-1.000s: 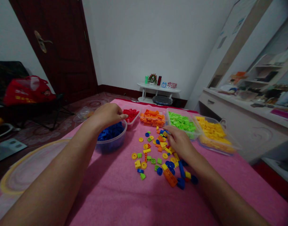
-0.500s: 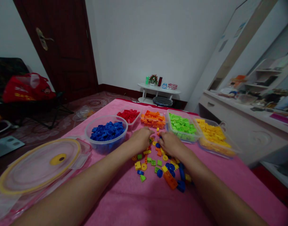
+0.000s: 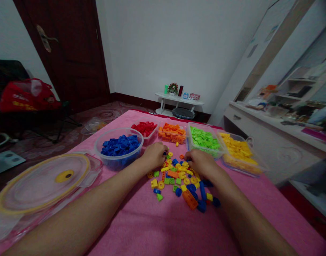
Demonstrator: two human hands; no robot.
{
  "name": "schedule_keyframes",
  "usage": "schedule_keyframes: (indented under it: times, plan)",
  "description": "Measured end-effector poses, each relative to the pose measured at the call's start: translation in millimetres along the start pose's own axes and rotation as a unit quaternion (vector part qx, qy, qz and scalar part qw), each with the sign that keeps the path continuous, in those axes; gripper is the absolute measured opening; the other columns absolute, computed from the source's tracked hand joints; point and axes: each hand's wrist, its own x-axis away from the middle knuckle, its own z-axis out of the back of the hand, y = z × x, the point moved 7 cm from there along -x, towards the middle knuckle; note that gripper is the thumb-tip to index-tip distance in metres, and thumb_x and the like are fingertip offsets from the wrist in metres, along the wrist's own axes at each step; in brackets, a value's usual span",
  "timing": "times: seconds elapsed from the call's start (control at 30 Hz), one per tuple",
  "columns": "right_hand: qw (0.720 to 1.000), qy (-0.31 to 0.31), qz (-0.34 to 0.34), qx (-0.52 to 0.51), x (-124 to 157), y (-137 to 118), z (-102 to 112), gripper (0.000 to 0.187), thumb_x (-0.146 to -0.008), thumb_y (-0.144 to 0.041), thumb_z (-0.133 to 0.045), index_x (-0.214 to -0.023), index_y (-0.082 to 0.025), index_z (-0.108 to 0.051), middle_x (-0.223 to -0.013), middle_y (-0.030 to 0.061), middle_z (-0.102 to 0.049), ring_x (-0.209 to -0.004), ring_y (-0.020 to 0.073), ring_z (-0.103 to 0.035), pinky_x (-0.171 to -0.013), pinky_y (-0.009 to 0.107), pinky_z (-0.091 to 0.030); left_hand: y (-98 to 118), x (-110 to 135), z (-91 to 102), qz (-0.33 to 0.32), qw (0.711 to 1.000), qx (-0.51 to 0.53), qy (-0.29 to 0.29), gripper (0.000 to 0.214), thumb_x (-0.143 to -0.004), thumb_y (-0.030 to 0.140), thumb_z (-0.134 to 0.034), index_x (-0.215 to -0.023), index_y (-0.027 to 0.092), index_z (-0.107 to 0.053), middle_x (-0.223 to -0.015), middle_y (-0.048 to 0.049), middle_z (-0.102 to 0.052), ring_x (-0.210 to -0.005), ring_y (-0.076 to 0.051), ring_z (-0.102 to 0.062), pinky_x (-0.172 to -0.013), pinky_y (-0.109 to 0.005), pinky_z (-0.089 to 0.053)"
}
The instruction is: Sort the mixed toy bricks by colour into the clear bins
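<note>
Loose toy building blocks [image 3: 172, 174] in yellow, blue, green and orange lie in a pile on the pink cloth. At the pile's far left edge is my left hand [image 3: 155, 156], its fingers curled, with a small dark blue block [image 3: 165, 153] at the fingertips. My right hand [image 3: 201, 161] rests at the right side of the pile. Its fingers bend inward over yellow pieces; whatever they hold is hidden. Just left of my left hand stands a round clear tub [image 3: 97, 151] of blue blocks. A clear box [image 3: 218, 155] of green blocks sits beyond my right hand.
Behind the pile are clear boxes of red blocks [image 3: 144, 128] and orange blocks [image 3: 172, 133]. Yellow blocks [image 3: 239, 151] fill a box at the right. A clear lid [image 3: 40, 181] with a yellow ring lies at the left. One small yellow block [image 3: 177, 144] lies before the orange box.
My hands have moved apart, the left slightly leftward and the right to the right. More of the pile's middle shows between them, with pieces spread there.
</note>
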Motion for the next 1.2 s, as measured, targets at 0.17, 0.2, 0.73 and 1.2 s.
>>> schedule_keyframes:
  times: [0.17,0.2,0.73,1.2]
  plan:
    - [1.0,0.022,-0.009,-0.001,0,-1,10,0.024,-0.075,-0.023,-0.056,-0.094,-0.026,-0.071,-0.096,0.0053,-0.07,-0.085,0.0201,-0.063,-0.065,0.027,-0.039,22,2,11.6,-0.078,0.992,0.083,0.055,0.03,-0.08,0.023,-0.054,-0.106,0.021,-0.069,-0.093,-0.0079,-0.065,-0.087,-0.02,-0.061,-0.077,-0.029,-0.047]
    - [0.999,0.039,-0.009,-0.01,0,-2,14,0.025,-0.075,-0.024,-0.056,-0.095,-0.026,-0.071,-0.097,0.0053,-0.07,-0.085,0.0199,-0.063,-0.066,0.027,-0.039,28,3,9.0,-0.104,0.989,0.099,0.048,0.031,-0.08,0.021,-0.053,-0.106,0.021,-0.07,-0.093,-0.0076,-0.064,-0.087,-0.019,-0.06,-0.077,-0.028,-0.047]
    - [1.0,0.0,0.018,-0.008,3,-24,-3,0.022,-0.069,-0.024,-0.059,-0.087,-0.023,-0.071,-0.089,0.0073,-0.069,-0.08,0.0209,-0.062,-0.06,0.026,-0.037,37,9,-7.0,-0.133,0.989,0.045,-0.039,0.028,-0.076,0.02,-0.057,-0.1,0.024,-0.071,-0.094,-0.0066,-0.067,-0.087,-0.021,-0.062,-0.068,-0.027,-0.045]
    - [0.986,0.051,0.021,-0.159,-5,-4,5,0.021,-0.072,-0.016,-0.051,-0.078,-0.022,-0.071,-0.075,0.0011,-0.07,-0.068,0.0134,-0.061,-0.058,0.022,-0.036,8,-4,-15.5,0.161,0.715,0.679,-0.027,0.024,-0.091,0.029,-0.049,-0.073,0.014,-0.053,-0.055,0.0001,-0.054,-0.045,-0.007,-0.049,-0.044,-0.016,-0.034]
